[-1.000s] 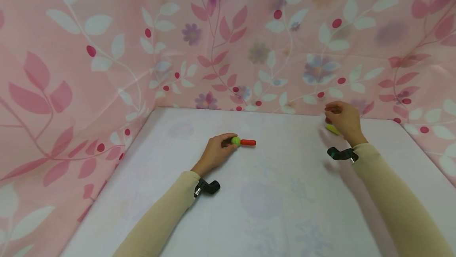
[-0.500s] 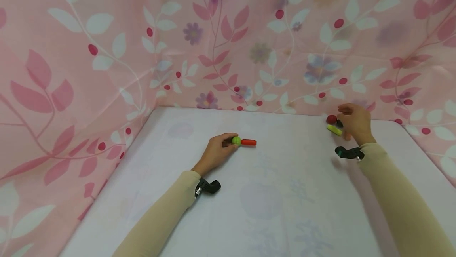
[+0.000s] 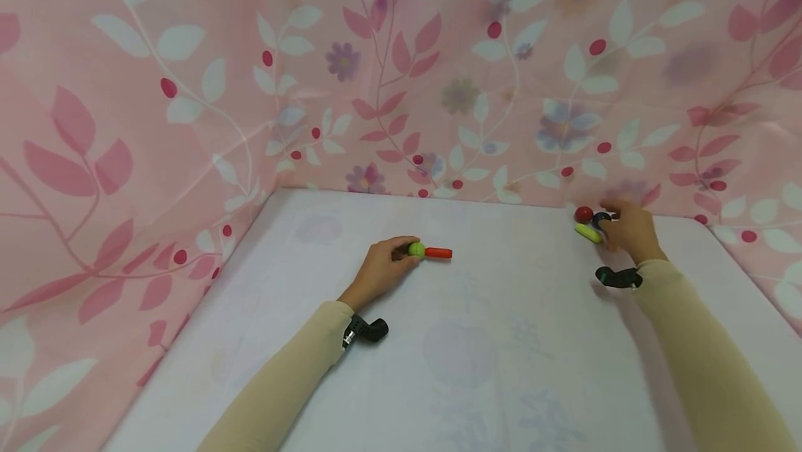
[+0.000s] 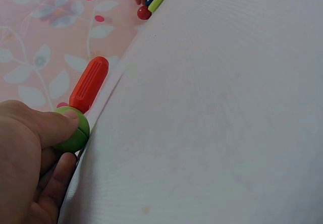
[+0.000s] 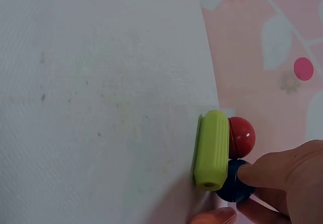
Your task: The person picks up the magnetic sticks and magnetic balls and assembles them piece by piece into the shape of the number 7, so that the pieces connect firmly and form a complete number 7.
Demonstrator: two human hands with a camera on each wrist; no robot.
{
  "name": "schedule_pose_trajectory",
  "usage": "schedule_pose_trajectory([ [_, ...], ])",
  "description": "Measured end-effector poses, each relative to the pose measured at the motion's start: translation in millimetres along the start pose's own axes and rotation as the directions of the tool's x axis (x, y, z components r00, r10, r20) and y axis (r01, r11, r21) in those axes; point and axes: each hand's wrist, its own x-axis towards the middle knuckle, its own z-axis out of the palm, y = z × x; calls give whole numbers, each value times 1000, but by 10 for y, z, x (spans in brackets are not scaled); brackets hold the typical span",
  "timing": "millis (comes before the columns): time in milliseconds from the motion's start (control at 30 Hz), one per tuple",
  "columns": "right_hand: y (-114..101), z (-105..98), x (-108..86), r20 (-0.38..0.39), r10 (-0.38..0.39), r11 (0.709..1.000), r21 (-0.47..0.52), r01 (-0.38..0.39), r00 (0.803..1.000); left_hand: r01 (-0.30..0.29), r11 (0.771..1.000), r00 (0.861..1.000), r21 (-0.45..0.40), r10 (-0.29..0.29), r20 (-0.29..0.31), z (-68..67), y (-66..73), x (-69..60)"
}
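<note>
In the head view, my left hand (image 3: 382, 264) pinches a green ball (image 3: 416, 250) on the white-covered table. A red-orange ridged handle (image 4: 90, 84) points away from that ball, its near end against it. At the table's back right, my right hand (image 3: 633, 230) holds a dark blue ball (image 5: 234, 182) between thumb and fingers. Beside this ball lie a glossy red ball (image 5: 241, 137) and a lime-green ridged handle (image 5: 212, 151) with a hole in its end. An orange piece (image 5: 213, 217), partly cut off by the right wrist view's edge, lies close to the fingers.
A pink floral cloth (image 3: 464, 76) hangs along the table's back and left sides. The white table cover (image 3: 489, 347) spreads between and in front of both hands. Each wrist wears a small black camera (image 3: 370, 329).
My right hand has moved right, off the red ball, then down onto the dark blue ball. The left hand keeps its hold on the green ball.
</note>
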Motion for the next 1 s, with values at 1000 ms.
schedule_pose_trajectory([
  [1000,65,-44,-65,-8,50,992,119,-49,999,-18,1000,1000,-5,18,6,43,-12,40],
])
